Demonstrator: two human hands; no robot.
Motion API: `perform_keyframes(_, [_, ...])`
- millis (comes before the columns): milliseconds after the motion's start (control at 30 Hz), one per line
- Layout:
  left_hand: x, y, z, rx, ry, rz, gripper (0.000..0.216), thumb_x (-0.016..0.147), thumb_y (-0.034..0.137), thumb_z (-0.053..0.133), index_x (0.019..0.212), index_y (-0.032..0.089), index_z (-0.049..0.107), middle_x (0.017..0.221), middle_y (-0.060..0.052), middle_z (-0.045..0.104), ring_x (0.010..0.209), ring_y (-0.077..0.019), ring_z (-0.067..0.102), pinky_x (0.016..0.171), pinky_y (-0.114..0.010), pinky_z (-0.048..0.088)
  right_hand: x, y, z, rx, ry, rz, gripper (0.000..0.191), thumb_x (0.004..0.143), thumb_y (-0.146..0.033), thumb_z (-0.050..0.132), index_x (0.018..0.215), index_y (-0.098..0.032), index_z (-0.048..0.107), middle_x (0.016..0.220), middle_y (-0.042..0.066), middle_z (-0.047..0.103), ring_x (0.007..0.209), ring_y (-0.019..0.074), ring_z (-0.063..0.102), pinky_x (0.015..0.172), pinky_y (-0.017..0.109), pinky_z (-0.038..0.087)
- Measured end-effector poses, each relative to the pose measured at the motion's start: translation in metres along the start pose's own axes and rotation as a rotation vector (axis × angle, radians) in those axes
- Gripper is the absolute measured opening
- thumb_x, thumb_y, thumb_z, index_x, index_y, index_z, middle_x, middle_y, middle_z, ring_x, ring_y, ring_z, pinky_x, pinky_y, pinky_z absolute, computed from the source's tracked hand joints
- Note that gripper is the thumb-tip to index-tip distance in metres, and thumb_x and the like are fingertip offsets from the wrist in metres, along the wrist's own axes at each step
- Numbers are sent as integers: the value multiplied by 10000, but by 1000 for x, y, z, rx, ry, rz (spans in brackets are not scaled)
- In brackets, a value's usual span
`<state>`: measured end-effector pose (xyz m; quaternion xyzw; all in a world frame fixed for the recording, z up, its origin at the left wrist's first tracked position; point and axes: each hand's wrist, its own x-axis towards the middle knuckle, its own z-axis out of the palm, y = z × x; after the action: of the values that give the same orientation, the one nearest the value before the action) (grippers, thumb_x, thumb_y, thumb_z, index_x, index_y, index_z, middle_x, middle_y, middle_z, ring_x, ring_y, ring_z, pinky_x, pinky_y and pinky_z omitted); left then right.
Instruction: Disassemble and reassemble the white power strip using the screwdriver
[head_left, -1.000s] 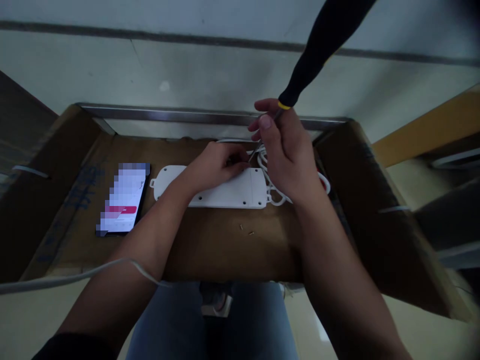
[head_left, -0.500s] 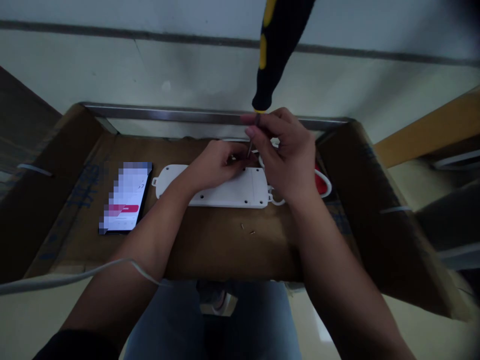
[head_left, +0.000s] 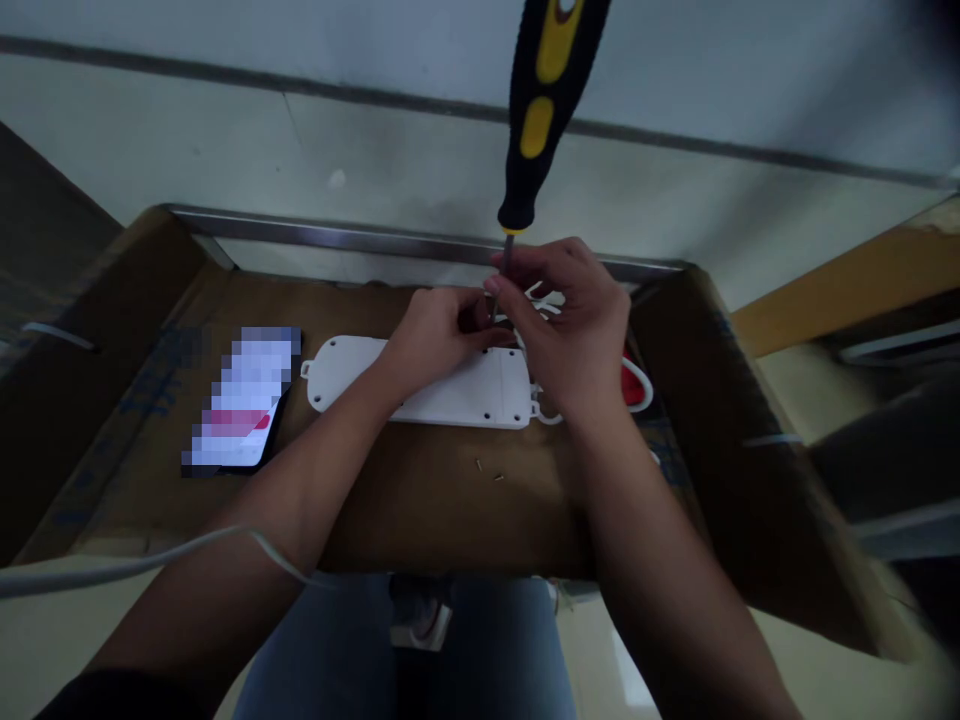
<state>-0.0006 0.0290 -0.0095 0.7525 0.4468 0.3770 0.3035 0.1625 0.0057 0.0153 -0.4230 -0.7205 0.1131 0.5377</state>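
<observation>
A white power strip lies back side up on a cardboard sheet. My left hand rests on its far edge with the fingers pinched together near the tip of a screwdriver. The screwdriver has a black and yellow handle and stands nearly upright over the strip. My right hand is closed around its metal shaft just below the handle. Two small screws lie loose on the cardboard in front of the strip. The strip's white cord is coiled behind my right hand.
A phone with a lit screen lies on the cardboard to the left of the strip. A red object shows behind my right wrist. A thin white cable crosses my left forearm. Cardboard flaps rise on both sides; a metal rail runs along the back.
The screwdriver has swung from leaning right to nearly upright, its handle now over the strip. My right hand has shifted slightly left along the shaft. My left hand has stayed on the strip.
</observation>
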Motion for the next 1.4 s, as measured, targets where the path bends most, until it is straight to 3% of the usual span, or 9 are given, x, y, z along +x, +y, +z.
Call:
perform_keyframes(133, [-1,2,-4,-33,-75,93,155,895,315,730,851,167,710,776,-14,701,704,-143,582,673,-291,435,2,1,-4,-27,22,8,125,915,-252,700,1024,-258,761,920,31,716,813,135,640,778,329,575])
perform_keyframes(267, [-2,5,-11,-123,-149,137,200,913,255,623,981,153,781,901,-42,780,801,-152,666,745,-273,485,3,4,-7,-64,27,15,185,920,-227,651,1061,-281,757,923,38,706,813,154,625,785,351,572])
perform_keyframes(633, [-2,4,-18,-136,-192,108,209,916,322,677,916,143,784,793,-25,756,748,-150,651,684,-261,455,3,-1,-15,-39,-124,-72,288,905,-158,590,1131,-278,721,989,28,744,810,135,657,798,330,587])
perform_keyframes(833, [-3,3,-12,-119,-108,64,196,909,343,776,851,157,751,777,-29,740,715,-158,619,697,-302,462,3,-2,-15,87,-28,-33,488,888,-297,742,1343,-301,568,989,-2,732,948,160,717,836,349,552])
perform_keyframes(967, [-4,5,-5,-77,-36,49,234,857,337,858,801,169,706,767,-22,719,707,-156,595,694,-305,454,3,-13,-12,129,74,-36,358,930,-401,727,1256,-316,603,1101,1,698,949,141,689,835,350,556])
perform_keyframes(1067, [-5,5,1,-72,-31,53,295,852,347,873,752,184,648,736,-5,689,694,-150,576,686,-308,443,1,-21,-9,85,122,-8,250,976,-481,665,1169,-323,644,1071,-4,700,918,149,679,829,356,575])
perform_keyframes(1233, [-4,5,2,-104,-48,64,324,872,358,842,721,185,613,737,2,675,695,-144,567,696,-306,425,10,-30,-9,58,256,3,407,966,-636,625,1023,-235,673,908,29,679,702,118,552,702,330,492])
perform_keyframes(1333, [-4,5,-6,-66,-181,51,238,842,359,843,873,177,692,841,-13,703,774,-163,610,754,-297,455,29,-33,-15,1,229,-31,407,950,-587,673,842,-197,630,719,9,558,625,93,457,627,307,400])
perform_keyframes(1400, [-4,4,-13,24,-322,50,364,762,378,896,1012,175,725,985,-45,730,890,-202,655,817,-306,475,43,-33,-18,-95,114,-55,361,916,-541,727,851,-201,625,715,-3,550,635,88,473,634,294,401])
